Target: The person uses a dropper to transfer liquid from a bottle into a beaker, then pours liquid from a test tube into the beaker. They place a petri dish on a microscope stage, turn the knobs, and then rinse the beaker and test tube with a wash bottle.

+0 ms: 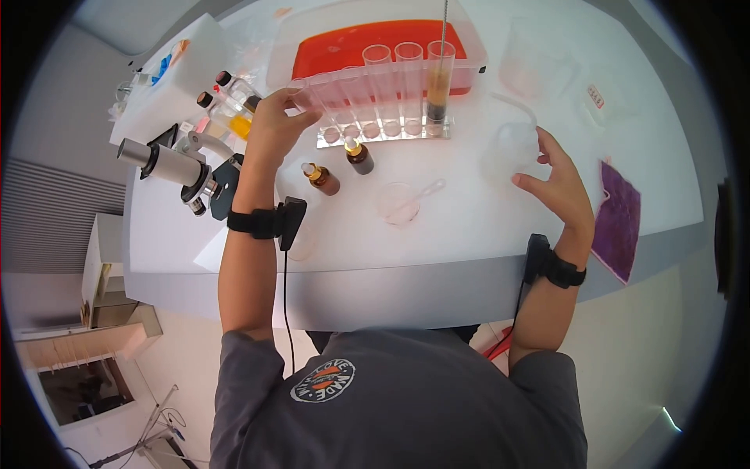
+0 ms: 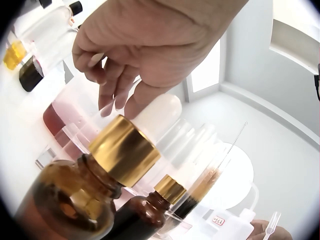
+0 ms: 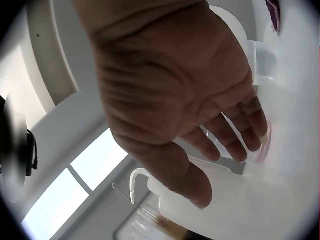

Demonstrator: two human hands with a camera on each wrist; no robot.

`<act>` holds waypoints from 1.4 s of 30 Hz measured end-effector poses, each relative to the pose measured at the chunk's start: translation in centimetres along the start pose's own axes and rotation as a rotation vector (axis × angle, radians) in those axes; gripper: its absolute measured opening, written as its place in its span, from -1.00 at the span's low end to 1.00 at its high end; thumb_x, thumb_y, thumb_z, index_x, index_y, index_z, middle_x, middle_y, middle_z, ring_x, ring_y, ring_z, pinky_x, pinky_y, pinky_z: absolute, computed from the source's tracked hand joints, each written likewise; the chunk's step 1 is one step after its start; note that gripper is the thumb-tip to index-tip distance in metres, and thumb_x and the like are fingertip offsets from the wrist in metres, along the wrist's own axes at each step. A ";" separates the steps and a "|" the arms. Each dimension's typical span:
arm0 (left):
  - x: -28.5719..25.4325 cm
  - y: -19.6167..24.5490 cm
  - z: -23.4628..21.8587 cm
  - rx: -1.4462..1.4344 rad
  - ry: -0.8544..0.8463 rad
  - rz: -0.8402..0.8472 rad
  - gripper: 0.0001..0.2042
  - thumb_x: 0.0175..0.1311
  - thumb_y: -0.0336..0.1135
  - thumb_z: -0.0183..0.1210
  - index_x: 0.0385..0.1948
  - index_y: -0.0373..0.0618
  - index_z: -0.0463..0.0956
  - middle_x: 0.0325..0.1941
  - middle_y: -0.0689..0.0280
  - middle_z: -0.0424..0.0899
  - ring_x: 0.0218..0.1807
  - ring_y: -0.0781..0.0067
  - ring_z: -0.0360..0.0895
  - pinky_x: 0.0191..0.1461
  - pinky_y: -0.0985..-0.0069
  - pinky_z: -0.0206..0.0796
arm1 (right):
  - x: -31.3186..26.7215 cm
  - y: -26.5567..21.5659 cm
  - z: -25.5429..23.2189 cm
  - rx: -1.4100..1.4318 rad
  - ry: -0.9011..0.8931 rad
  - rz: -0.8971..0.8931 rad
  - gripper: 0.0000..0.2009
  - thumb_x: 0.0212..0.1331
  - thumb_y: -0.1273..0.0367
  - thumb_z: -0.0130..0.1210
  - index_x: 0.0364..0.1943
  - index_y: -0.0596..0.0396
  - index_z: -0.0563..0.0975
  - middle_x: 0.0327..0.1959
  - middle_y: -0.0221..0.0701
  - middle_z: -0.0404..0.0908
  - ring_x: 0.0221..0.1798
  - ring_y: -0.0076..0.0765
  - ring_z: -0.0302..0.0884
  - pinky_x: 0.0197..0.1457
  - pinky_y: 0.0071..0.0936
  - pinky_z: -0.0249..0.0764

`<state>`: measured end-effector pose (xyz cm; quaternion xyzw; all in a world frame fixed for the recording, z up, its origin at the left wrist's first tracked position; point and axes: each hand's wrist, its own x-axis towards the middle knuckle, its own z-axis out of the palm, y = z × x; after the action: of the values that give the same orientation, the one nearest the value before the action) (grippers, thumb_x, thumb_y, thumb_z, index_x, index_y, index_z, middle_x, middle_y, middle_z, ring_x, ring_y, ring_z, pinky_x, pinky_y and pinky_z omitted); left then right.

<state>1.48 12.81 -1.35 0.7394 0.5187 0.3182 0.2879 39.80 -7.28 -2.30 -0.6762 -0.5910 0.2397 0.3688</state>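
My left hand (image 1: 275, 129) pinches the rim of the leftmost clear test tube (image 2: 131, 90) in a rack (image 1: 383, 137) of several tubes. The rightmost tube (image 1: 439, 86) has brown and dark contents, and a thin twisted-wire brush (image 1: 444, 27) stands up from it. Two amber dropper bottles with gold collars, a nearer one (image 1: 322, 180) and a farther one (image 1: 359, 158), stand below the rack. My right hand (image 1: 558, 180) is beside a white squeeze bottle (image 1: 512, 152) with a bent spout, its fingers relaxed and spread. The right palm (image 3: 170, 85) faces that bottle, gripping nothing.
A microscope (image 1: 168, 168) and bottles, one with yellow liquid (image 1: 238, 125), stand at left. Behind the rack is a red-orange tray (image 1: 344, 47). A small dish (image 1: 400, 215) with a clear plastic spoon or dropper lies mid-table; a purple cloth (image 1: 621, 207) lies at right.
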 end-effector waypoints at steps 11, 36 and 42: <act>-1.1 1.9 -2.1 -0.117 0.147 0.047 -0.71 0.06 -0.35 0.40 -0.19 -0.27 0.64 -0.23 0.30 0.72 -0.30 0.56 0.48 -0.18 0.61 0.30 | 1.4 1.4 2.3 0.320 -0.093 0.040 -0.31 -0.20 0.45 0.45 0.18 0.15 0.48 0.07 -0.39 0.61 0.16 -0.37 0.50 0.30 -0.36 0.36; -9.4 7.9 -3.1 0.291 0.472 0.442 -0.61 -0.10 -0.48 0.44 -0.13 0.00 0.66 -0.07 0.35 0.69 -0.10 0.25 0.43 -0.01 0.38 0.37 | 3.5 -10.7 0.4 0.235 -0.213 -0.470 -0.26 -0.25 0.40 0.42 0.20 0.21 0.45 0.05 -0.30 0.62 0.12 -0.32 0.56 0.24 -0.40 0.39; -9.6 7.7 -2.9 0.329 0.481 0.430 -0.58 -0.13 -0.45 0.47 -0.11 0.00 0.70 -0.06 0.38 0.70 -0.06 0.31 0.47 -0.01 0.41 0.36 | 3.9 -12.2 1.4 0.032 -0.240 -0.628 -0.25 -0.27 0.41 0.41 0.20 0.21 0.45 0.02 -0.19 0.64 0.05 -0.14 0.63 0.19 -0.35 0.46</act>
<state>1.28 1.70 4.64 0.7720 0.4485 0.4488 -0.0386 31.87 -2.81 6.82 -0.4223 -0.8058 0.2013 0.3631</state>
